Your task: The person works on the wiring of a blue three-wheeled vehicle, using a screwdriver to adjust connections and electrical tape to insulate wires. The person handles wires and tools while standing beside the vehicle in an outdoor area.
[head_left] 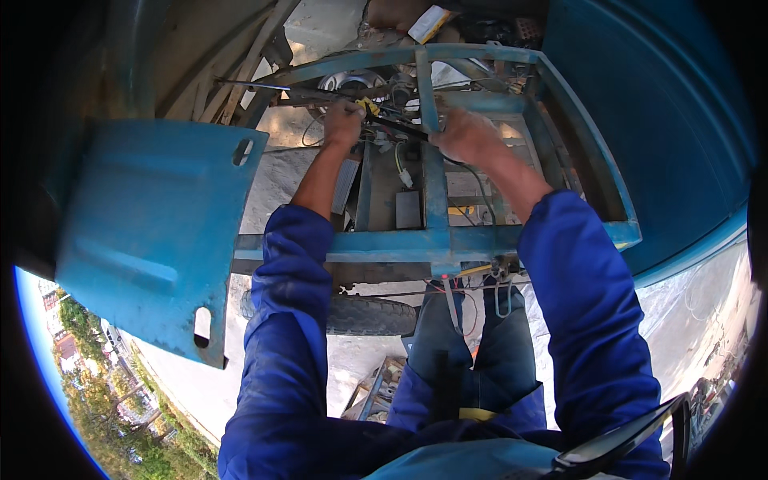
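Note:
A long black wire harness [396, 126] runs slantwise between my hands, above the far part of a blue metal frame. My left hand [344, 124] is closed around its left part, next to a small yellow piece [369, 106]. My right hand [466, 138] grips the right end beside the frame's middle bar [428, 96]; that hand is slightly blurred and its fingertips are partly hidden. Loose wires hang below, and one carries a pale plug [405, 177]. A thin metal rod [260, 85] extends leftward beyond my left hand.
The blue frame's near rail [352, 243] crosses in front of my legs. A blue panel with slots [152, 232] stands at the left, and a large blue body panel [672, 128] at the right. A dark box [408, 210] sits inside the frame. A tire [368, 314] lies below.

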